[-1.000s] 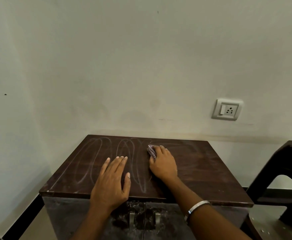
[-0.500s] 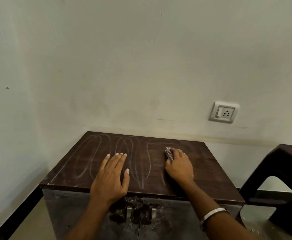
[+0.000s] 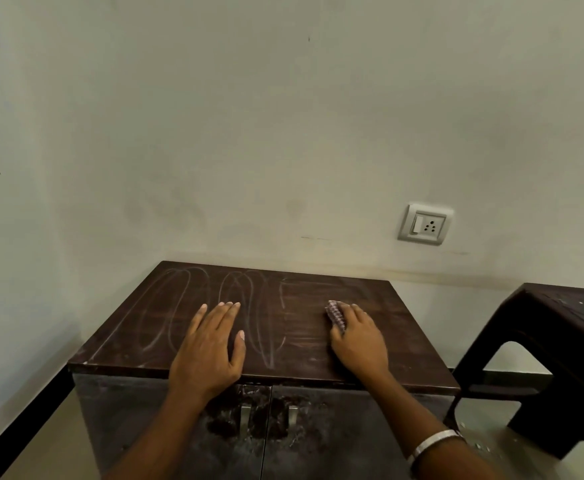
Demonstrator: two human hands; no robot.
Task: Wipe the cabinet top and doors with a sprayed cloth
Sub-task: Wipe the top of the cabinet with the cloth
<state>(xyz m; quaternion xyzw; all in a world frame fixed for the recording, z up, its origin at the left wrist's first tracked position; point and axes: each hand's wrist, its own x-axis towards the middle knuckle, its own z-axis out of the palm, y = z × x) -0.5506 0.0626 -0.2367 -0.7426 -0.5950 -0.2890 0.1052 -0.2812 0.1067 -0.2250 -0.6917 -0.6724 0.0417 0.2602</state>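
Note:
A low cabinet stands against the wall with a dark brown wooden top marked by pale looping wipe streaks on its left and middle. My right hand presses a small checked cloth flat on the right half of the top; only the cloth's front edge shows past the fingers. My left hand lies flat and spread on the top near its front edge, holding nothing. Below the edge are two dusty grey doors with metal handles.
A dark plastic stool stands close to the cabinet's right side. A wall socket sits above and to the right. The pale wall runs behind and to the left, with a black skirting along the floor.
My right hand has slid the cloth to the right across the top, from the middle to the right half, leaving a new streak. My left hand has stayed in place.

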